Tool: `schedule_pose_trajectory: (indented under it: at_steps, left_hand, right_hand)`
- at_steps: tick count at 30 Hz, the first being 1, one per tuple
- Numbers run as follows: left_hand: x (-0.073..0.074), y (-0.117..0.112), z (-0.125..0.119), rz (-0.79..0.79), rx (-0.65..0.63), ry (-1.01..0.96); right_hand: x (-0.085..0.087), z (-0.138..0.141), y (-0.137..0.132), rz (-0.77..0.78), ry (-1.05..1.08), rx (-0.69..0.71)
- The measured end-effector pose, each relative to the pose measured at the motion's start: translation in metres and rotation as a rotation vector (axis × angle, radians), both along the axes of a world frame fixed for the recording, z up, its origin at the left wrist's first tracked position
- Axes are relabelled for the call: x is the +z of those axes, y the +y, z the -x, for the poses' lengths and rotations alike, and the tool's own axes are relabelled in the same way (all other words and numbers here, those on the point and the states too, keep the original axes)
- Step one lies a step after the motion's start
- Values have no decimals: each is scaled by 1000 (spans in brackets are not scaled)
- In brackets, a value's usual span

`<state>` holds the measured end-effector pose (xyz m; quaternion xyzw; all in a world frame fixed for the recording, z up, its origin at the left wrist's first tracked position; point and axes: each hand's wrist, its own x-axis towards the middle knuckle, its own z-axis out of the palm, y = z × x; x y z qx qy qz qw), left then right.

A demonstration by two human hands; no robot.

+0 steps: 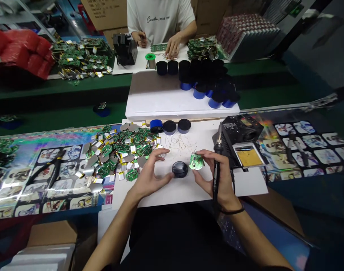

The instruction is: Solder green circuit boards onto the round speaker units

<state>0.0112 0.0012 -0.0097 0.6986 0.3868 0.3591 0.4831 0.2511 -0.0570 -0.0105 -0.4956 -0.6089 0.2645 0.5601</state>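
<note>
My right hand pinches a green circuit board between thumb and fingers. A soldering iron with a black handle is also tucked in that hand, its tip pointing up and away from me. My left hand is open, with thumb and fingers apart. Its thumb tip is at the left edge of a round black case on the white board; whether they touch I cannot tell. To the left lies a heap of circuit boards with silver battery packs.
Blue-and-black round cases line the board's far edge. A black soldering station with a yellow sponge stands right. Pliers lie left. Across, a co-worker sits behind a white foam slab holding many dark round cases.
</note>
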Motion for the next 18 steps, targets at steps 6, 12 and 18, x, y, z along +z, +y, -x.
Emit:
schedule_pose_trajectory:
  at_steps: [6, 12, 18]
  left_hand:
    - [-12, 5, 2, -59, -292, 259]
    - [-16, 4, -14, -42, -136, 312]
    - [-16, 5, -17, 37, -271, 186]
  right_hand:
    - [-12, -13, -12, 88, -128, 48]
    - [-10, -8, -14, 94, -246, 71]
    - [-10, -8, -12, 101, -246, 48]
